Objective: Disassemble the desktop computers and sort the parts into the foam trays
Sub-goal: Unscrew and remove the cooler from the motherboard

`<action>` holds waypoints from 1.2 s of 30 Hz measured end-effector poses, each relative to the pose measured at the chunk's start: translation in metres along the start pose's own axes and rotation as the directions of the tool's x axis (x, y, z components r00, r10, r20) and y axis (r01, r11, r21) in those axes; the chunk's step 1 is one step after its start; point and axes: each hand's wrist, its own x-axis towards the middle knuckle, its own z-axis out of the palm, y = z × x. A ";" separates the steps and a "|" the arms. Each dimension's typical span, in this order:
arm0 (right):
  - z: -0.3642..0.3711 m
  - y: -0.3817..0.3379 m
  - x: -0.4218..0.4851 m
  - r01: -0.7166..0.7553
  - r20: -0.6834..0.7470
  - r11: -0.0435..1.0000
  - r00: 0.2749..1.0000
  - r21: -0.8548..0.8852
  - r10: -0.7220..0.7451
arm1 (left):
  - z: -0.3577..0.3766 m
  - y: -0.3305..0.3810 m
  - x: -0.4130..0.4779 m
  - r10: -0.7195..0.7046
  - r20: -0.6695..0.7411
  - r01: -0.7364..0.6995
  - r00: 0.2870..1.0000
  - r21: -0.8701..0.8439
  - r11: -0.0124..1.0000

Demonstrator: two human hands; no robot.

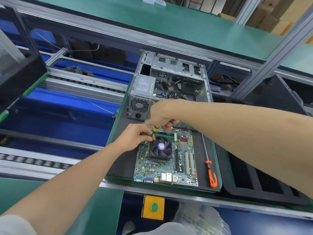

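Observation:
A green motherboard (183,168) lies flat on a black mat (122,160), with a black CPU fan (160,149) on its upper left. My left hand (135,138) sits at the fan's top left corner and pinches a thin black fan cable. My right hand (160,118) is curled over the board's far edge, above the RAM slots (163,135); what its fingers hold is hidden. Behind the board stands the open silver computer case (171,82) with its power supply (141,92) and loose cables inside.
An orange-handled screwdriver (210,172) lies on the mat right of the board. Black foam trays (264,182) sit at the right. A yellow box with a green button (153,207) is at the near edge. Roller conveyor rails (50,160) run at the left.

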 end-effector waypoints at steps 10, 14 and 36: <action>0.016 -0.010 -0.002 0.191 -0.300 0.774 0.845 -0.604 -0.442 | -0.006 -0.008 -0.002 -0.020 0.017 0.019 1.000 0.078 0.997; 0.021 -0.020 -0.005 0.254 -0.210 0.554 0.739 -0.793 -0.640 | -0.006 -0.011 -0.004 -0.025 0.016 0.024 1.000 0.089 0.996; 0.010 -0.009 -0.005 0.241 -0.207 0.651 0.820 -0.720 -0.533 | -0.011 -0.004 0.000 0.062 0.014 -0.063 0.998 0.136 0.989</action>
